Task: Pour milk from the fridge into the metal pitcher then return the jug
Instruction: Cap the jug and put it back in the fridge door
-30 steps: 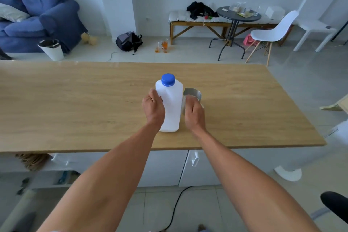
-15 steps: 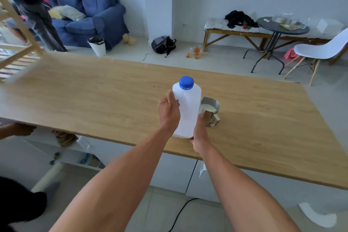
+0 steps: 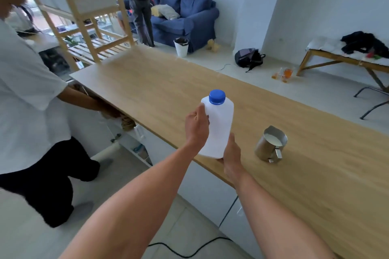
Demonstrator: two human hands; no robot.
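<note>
A white plastic milk jug (image 3: pixel 221 126) with a blue cap (image 3: pixel 217 96) is held upright over the near edge of the wooden counter (image 3: pixel 315 174). My left hand (image 3: pixel 196 125) grips its left side near the shoulder. My right hand (image 3: pixel 231 154) cups its bottom right corner. The metal pitcher (image 3: pixel 270 145) stands on the counter to the right of the jug, apart from both hands, with milk showing inside and its handle facing me.
A person in a white shirt (image 3: pixel 27 90) bends at the counter's left end, reaching under it. Another person (image 3: pixel 140 4) stands by the blue sofa (image 3: pixel 185 17). A wooden shelf rack (image 3: pixel 88 23) stands far left. A black cable (image 3: pixel 189 252) lies on the floor.
The jug has left the counter and is carried left toward the counter's edge, away from the pitcher. My right hand slid from its side to its base. My view swung left.
</note>
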